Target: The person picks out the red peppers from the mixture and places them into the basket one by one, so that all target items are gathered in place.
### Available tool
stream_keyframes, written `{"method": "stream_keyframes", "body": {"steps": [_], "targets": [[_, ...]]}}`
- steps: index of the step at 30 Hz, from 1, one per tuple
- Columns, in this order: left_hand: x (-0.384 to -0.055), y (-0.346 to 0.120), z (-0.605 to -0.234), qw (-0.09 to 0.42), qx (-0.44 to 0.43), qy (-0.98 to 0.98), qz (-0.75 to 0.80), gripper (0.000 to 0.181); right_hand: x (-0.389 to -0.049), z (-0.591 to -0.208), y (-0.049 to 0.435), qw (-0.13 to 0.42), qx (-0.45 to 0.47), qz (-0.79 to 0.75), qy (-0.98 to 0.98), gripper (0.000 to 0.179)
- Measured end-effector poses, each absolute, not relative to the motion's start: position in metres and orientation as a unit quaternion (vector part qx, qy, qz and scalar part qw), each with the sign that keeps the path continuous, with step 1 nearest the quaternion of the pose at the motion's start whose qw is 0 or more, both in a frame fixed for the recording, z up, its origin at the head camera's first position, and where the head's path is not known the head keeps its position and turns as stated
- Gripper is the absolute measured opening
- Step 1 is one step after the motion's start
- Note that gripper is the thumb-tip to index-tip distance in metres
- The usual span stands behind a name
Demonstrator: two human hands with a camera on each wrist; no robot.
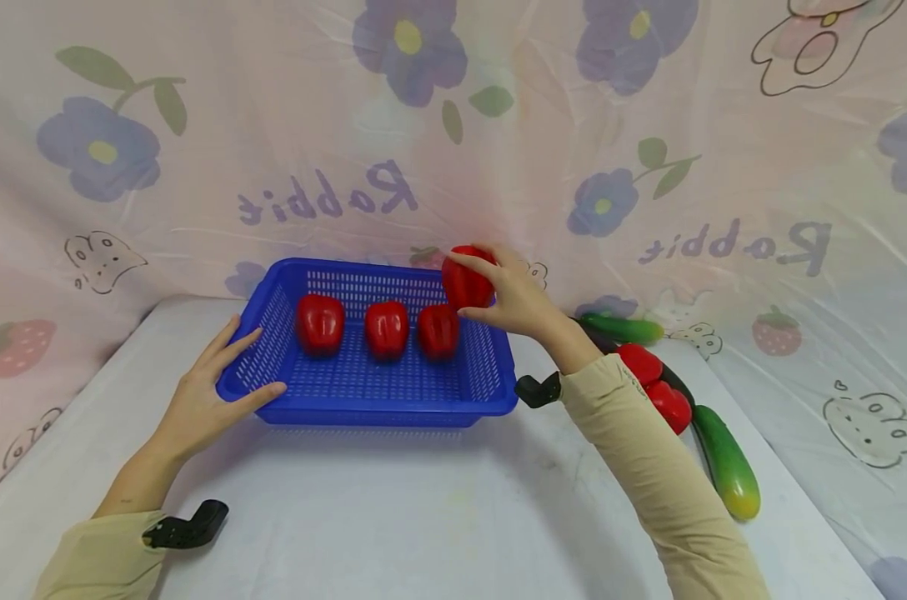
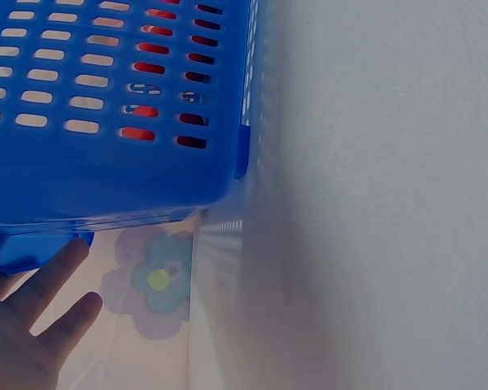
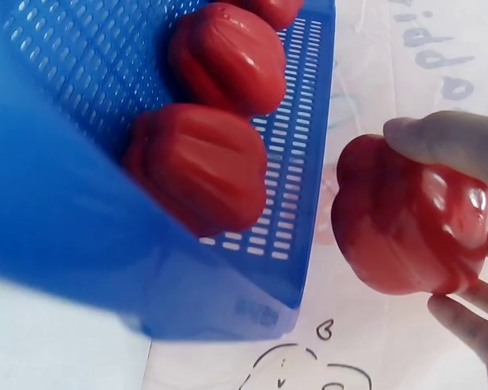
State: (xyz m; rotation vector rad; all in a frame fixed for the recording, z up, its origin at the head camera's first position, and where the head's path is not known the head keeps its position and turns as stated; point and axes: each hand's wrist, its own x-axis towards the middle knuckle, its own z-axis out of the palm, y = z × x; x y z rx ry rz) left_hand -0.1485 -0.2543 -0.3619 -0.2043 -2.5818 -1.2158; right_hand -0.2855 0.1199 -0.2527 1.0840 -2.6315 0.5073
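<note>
My right hand (image 1: 524, 298) grips a glossy red bell pepper (image 1: 464, 285), its thumb and fingers spread around the sides. In the head view this pepper overlaps the back right corner of a blue plastic basket (image 1: 378, 410); the right wrist view shows the held pepper (image 3: 407, 219) beside the basket's rim. Three more red bell peppers stand in a row inside: one at left (image 1: 320, 325), one in the middle (image 1: 387, 331) and one at right (image 1: 438, 332). At the basket's left end is my left hand (image 1: 202, 400), fingers extended along the side and thumb near the front rim.
On the right of the white table (image 1: 393, 508), partly behind my right sleeve, lie red bell peppers (image 1: 668, 406), a dark long vegetable (image 1: 677, 385), a green cucumber (image 1: 726, 462) and another green one (image 1: 622, 327) farther back. A printed curtain (image 1: 498, 142) hangs behind the table.
</note>
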Motion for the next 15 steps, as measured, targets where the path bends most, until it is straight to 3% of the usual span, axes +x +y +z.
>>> {"method": "stream_keyframes", "body": {"steps": [15], "targets": [[-0.147,-0.254,-0.361,0.136,-0.066,-0.891,-0.427,0.080,-0.288,-0.256,0.094,0.113,0.399,0.174,-0.893,0.071]]}}
